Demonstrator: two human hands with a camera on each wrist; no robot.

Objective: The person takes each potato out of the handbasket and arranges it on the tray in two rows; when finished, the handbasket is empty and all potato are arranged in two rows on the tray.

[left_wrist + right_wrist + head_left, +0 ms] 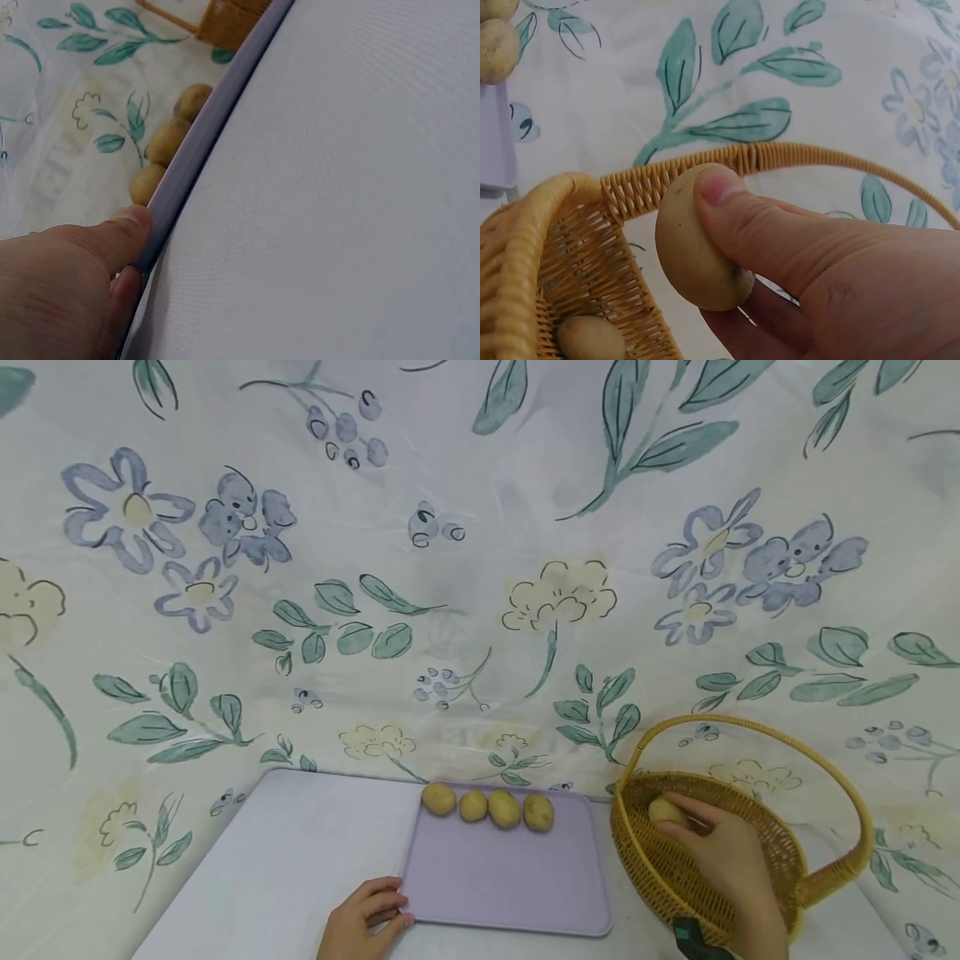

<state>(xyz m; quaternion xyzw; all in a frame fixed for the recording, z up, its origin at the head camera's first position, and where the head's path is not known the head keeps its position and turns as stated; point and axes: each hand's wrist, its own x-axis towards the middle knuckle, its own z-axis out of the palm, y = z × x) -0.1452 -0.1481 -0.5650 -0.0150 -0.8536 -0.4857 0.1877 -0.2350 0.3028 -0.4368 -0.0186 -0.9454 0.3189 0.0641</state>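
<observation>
My right hand [723, 852] pinches a potato [694, 240] between thumb and fingers, over the opening of a wicker basket [633, 860]. Deeper in the basket lies another potato [591, 339], visible in the right wrist view. A lilac tray [510, 881] lies flat on the table, and several potatoes [504, 809] sit in a row along its far edge. At the tray's near left corner, my left hand [365, 920] grips the rim. In the left wrist view its thumb lies at the rim [187, 154], with a finger on the outer side.
The basket stands right of the tray, its tall arched handle [750, 727] rising on the far right side. A white table [315, 835] extends left of the tray. Behind everything hangs a floral cloth [480, 610].
</observation>
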